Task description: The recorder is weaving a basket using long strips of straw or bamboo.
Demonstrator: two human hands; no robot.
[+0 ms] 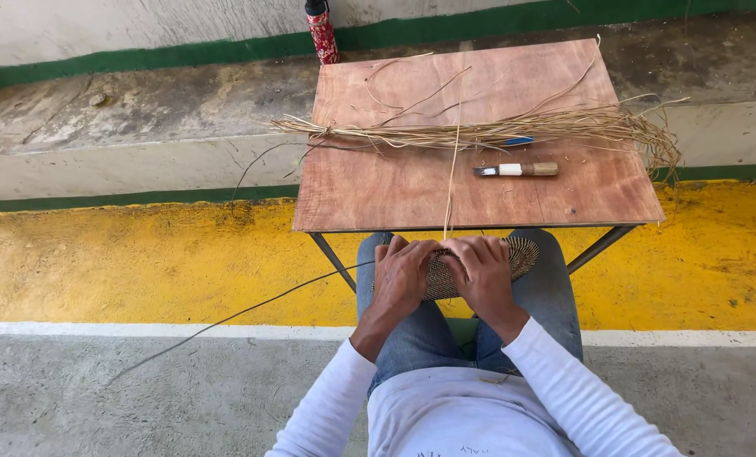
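A: What is the biggest thing ahead of the hands?

B: A small wooden table [378,190], its near edge just beyond the fingertips. Behind it runs a concrete kerb [141,127] with a green stripe, and a yellow painted band [124,262] crosses the floor to the left of the hands and on under the table.

A: And on the table?

B: A long bundle of dry straw-coloured fibres [480,133] lies across it, well beyond both hands, its right end spilling over the edge. Just nearer the hands than the bundle, to the right, lies a knife [518,169] with a pale and wooden handle. A red patterned bottle [321,34] stands past the far left corner.

A: What are the hands doing?

B: Both rest on the lap, on a dark woven disc [518,254]. The left hand [402,275] is curled over its left part, fingers closed down on it. The right hand [484,272] grips the middle, touching the left hand; the disc's rim shows to its right.

A: Anything thinner?

B: One pale strand [452,182] rises from between the hands across the table to the bundle. A dark thin strand [226,320] trails from the left hand away to the left over the floor.
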